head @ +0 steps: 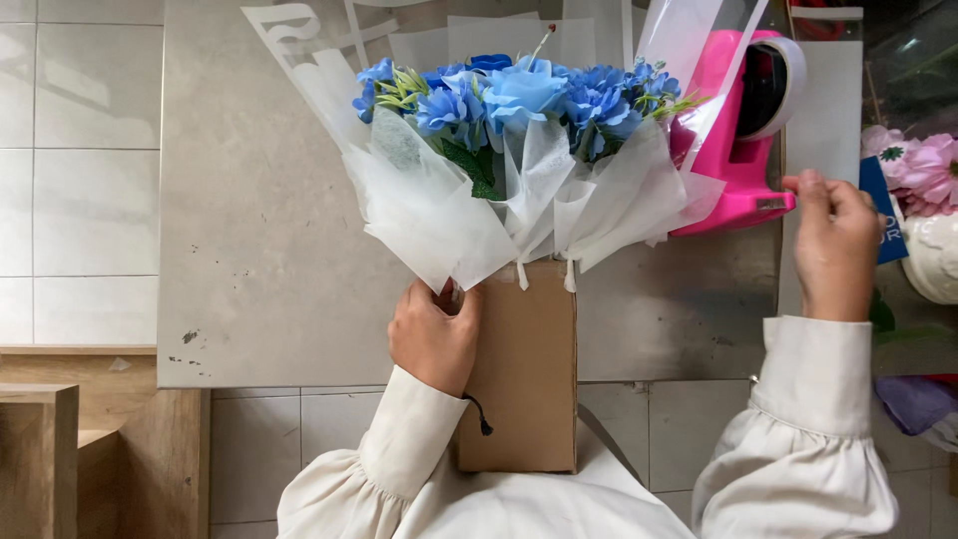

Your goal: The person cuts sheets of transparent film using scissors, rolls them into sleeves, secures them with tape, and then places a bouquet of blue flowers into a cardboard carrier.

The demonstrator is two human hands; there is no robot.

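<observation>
A bouquet of blue flowers (519,95) wrapped in white translucent paper (429,215) stands in a brown cardboard box (524,369) at the table's near edge. My left hand (432,337) grips the lower edge of the white wrapping at the box's top left corner. My right hand (833,245) pinches the end of the tape at the blade of a pink tape dispenser (738,150), which sits to the right of the bouquet. The flower stems are hidden inside the paper and box.
The grey tabletop (259,220) stretches to the left of the bouquet. Pink flowers in a white vase (928,200) stand at the right edge. A wooden stool (40,449) is on the tiled floor at lower left.
</observation>
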